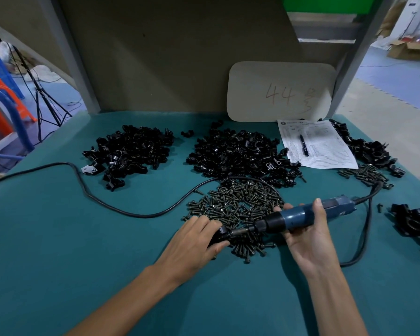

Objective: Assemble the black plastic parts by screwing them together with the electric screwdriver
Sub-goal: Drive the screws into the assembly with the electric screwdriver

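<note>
Green mat (83, 251) spread wide nearward of the grips, black part (220, 233) clasped in left hand (197, 241), electric screwdriver (298, 215) clenched in right hand (308, 238).

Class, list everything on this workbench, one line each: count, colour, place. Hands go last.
table: one, teal, beneath everything
plastic parts: three heaps, black, across the back
part cluster: one, black, right edge
screws: two heaps, dark, centre and right
electric screwdriver: one, blue and black, front centre
cable: two visible runs, black, left half and behind screwdriver
sheet: one, white, back right
pen: one, black, on sheet
card: one, beige, marked 44, against back wall
held part: one, black, at screwdriver's bit
left hand: one, grips held part
right hand: one, grips screwdriver
</note>
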